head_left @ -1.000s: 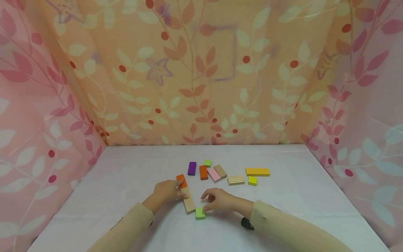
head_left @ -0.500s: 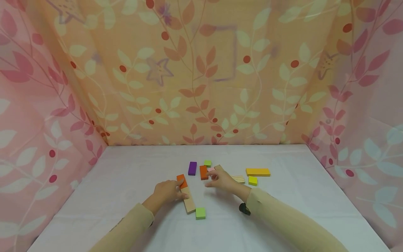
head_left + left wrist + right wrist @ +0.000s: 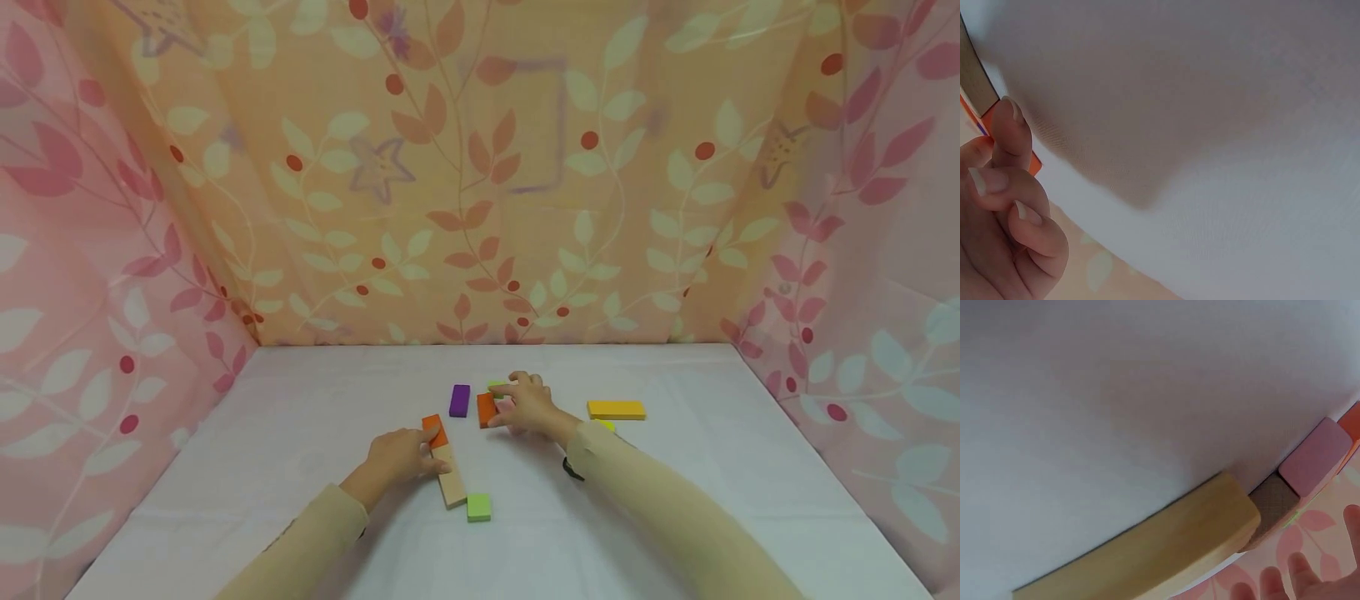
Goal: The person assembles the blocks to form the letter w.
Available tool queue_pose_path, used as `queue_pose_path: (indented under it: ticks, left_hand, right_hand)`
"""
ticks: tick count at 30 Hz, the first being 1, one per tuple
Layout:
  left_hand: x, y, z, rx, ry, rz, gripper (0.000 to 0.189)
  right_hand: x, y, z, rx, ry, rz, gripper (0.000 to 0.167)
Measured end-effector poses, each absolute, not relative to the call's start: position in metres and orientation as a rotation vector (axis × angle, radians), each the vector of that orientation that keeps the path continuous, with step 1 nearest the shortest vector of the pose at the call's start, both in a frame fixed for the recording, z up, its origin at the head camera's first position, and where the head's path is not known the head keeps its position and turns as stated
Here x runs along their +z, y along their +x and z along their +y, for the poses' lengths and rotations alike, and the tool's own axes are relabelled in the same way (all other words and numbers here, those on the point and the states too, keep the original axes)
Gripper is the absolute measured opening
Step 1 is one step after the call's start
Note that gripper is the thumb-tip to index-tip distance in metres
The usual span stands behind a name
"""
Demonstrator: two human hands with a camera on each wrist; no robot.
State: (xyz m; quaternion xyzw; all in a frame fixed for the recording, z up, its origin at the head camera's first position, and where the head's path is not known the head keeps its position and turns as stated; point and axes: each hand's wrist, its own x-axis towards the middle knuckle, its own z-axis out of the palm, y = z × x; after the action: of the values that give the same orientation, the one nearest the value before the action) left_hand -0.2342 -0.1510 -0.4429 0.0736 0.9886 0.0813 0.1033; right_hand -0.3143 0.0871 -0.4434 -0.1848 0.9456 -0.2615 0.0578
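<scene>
Right hand (image 3: 528,406): your fingers are spread, thumb by the near end of the far orange block (image 3: 487,411) and index by its far end; no firm hold shows, and contact is too small to judge. Picking up that block looks to be the step in hand. Suggest you close squarely on its two ends and lift straight up, since the pink block (image 3: 504,407) sits close on its right and the far green block (image 3: 495,383) lies partly under your index finger; a sideways drag would likely shift both. Left hand (image 3: 397,456): fingers partly bent, index on the near orange block (image 3: 433,429), thumb over the tan wood (image 3: 452,490) in line with it (cannot tell whether you pinch the pieces or merely press them). Light pressure there should do; more might skew the line. Farther out, the near green block (image 3: 478,507) is just beside the tan wood's near right corner, and the purple block (image 3: 460,401) lies left of your target, leaving a gap worth using. Mind your right wrist, too: the right wrist view puts a pale wood block (image 3: 1147,544) below it, easily brushed on the way back. The long yellow block (image 3: 616,410), far right, is well apart.
</scene>
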Motion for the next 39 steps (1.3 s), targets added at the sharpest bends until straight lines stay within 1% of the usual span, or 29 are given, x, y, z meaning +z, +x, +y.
queue_pose_path:
  ticks: [3,6,18,24,29,33,39]
  left_hand:
    - [-0.443,-0.235,-0.151,0.239,0.219,2.922,0.077]
    - [-0.445,-0.236,-0.152,0.246,0.224,2.927,0.077]
    - [-0.448,-0.236,-0.150,0.264,0.219,2.928,0.075]
    - [-0.448,-0.234,-0.150,0.267,0.226,2.936,0.077]
    - [-0.449,-0.235,-0.150,0.319,0.217,2.925,0.075]
    - [-0.451,-0.236,-0.152,0.307,0.220,2.931,0.075]
    - [-0.450,-0.234,-0.154,0.279,0.225,2.948,0.074]
  right_hand:
    - [-0.445,-0.319,0.085,-0.713,-0.571,2.872,0.071]
    - [-0.446,-0.322,0.083,-0.685,-0.559,2.850,0.073]
    - [-0.448,-0.325,0.080,-0.698,-0.499,2.761,0.069]
    - [-0.451,-0.325,0.081,-0.694,-0.533,2.752,0.071]
    - [-0.452,-0.324,0.083,-0.703,-0.633,2.781,0.066]
    - [-0.449,-0.319,0.085,-0.792,-0.676,2.792,0.064]
    - [-0.435,-0.304,0.089,-1.140,-0.604,2.636,0.063]
